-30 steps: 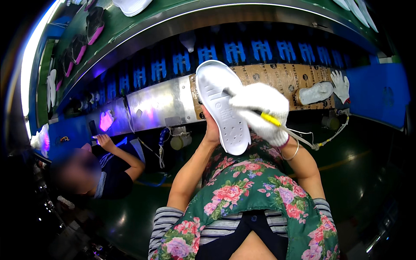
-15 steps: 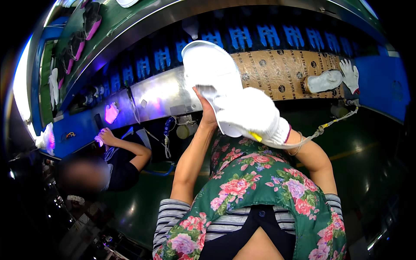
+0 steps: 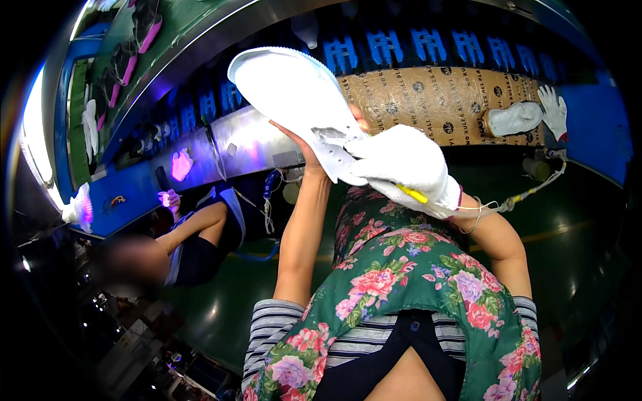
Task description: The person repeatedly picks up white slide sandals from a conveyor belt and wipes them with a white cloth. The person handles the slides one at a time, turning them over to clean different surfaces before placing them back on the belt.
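A long white shoe sole (image 3: pixel 287 87) is held up in front of me, its wide rounded end toward the far left. A dark grey patch and small holes show near its narrower end. My left hand (image 3: pixel 311 155) is bare and wraps the sole from beneath, fingertips showing at its far edge. My right hand (image 3: pixel 408 164) wears a white knit glove. Its fingers are closed at the near end of the sole, and a yellow strip (image 3: pixel 412 194) shows along them; what they grip is hidden. A thin pale hose (image 3: pixel 511 202) runs over my right wrist.
Patterned brown sheeting (image 3: pixel 428 103) covers part of the bench. On it lie a grey-white padded block (image 3: pixel 513 120) and a white glove (image 3: pixel 552 110). Blue racks (image 3: pixel 384 47) line the back. At left a co-worker's hand (image 3: pixel 170 199) holds a small glowing piece; shoes (image 3: pixel 124 67) stand beyond.
The sole has shifted left and now lies more tilted, with its holes in plain sight. My left hand has slid further under it. The co-worker's hand has moved too.
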{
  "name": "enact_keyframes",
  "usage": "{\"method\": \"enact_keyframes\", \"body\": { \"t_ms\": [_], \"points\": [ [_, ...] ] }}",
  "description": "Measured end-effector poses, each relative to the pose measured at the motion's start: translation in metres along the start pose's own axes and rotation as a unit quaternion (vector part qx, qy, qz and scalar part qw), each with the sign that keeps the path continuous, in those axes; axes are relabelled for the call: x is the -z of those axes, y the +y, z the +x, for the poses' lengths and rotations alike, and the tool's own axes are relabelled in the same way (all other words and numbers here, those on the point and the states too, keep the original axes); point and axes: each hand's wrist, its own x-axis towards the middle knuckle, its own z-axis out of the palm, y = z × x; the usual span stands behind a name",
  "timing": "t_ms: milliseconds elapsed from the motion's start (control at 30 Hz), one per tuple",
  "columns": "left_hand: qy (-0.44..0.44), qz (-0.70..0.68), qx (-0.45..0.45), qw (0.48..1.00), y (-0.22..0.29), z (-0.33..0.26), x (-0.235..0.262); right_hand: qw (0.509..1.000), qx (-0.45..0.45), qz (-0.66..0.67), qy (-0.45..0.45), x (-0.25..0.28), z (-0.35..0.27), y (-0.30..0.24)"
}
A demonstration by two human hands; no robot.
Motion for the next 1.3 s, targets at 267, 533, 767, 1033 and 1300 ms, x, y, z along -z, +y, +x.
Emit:
{"method": "enact_keyframes", "body": {
  "t_ms": [267, 533, 767, 1033, 1300],
  "points": [
    [-0.044, -0.005, -0.053, 0.998, 0.009, 0.014, -0.009, 0.998, 0.03, 0.048, -0.03, -0.001, -0.003, -0.011],
    [-0.064, -0.014, -0.049, 0.997, 0.016, 0.018, 0.005, 0.998, -0.019, 0.061, -0.028, 0.003, -0.004, -0.013],
    [-0.05, 0.112, -0.001, 0.992, 0.026, 0.021, 0.0, 0.978, -0.082, 0.172, -0.08, -0.004, -0.012, -0.01],
    [-0.052, 0.122, 0.108, 0.985, 0.032, 0.027, 0.01, 0.984, 0.014, -0.045, -0.172, -0.013, -0.02, -0.015],
    [0.028, 0.262, 0.206, 0.943, 0.042, 0.028, 0.011, 0.993, -0.01, 0.027, -0.113, -0.012, -0.016, -0.006]
  ]
}}
